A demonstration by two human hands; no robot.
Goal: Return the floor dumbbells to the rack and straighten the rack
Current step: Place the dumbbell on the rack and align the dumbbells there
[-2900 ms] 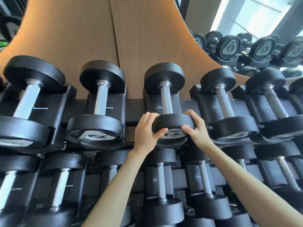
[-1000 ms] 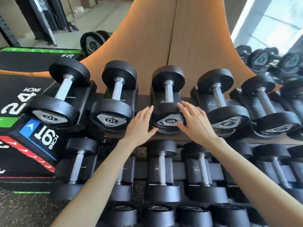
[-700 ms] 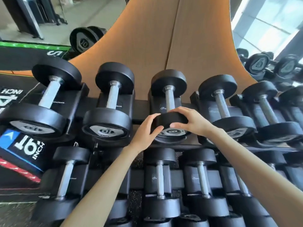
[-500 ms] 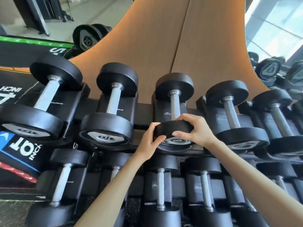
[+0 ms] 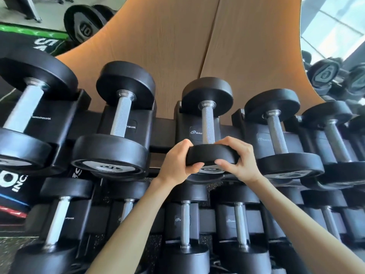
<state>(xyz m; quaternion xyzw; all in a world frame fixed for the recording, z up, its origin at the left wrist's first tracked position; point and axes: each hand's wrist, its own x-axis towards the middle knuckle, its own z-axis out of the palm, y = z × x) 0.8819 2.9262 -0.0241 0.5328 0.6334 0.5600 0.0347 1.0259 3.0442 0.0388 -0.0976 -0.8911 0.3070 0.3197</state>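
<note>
The rack [image 5: 164, 129] holds black dumbbells in cradles on an upper and a lower row. The middle dumbbell [image 5: 207, 123] lies in its upper-row cradle; the left hand [image 5: 177, 161] and right hand [image 5: 240, 159] grip its near head from either side, fingers curled over the rim.

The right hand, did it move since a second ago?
Yes. Judged against the middle dumbbell, the right hand moved in: a second ago its fingers lay straight over the near head, now they curl round that head's right edge.
</note>
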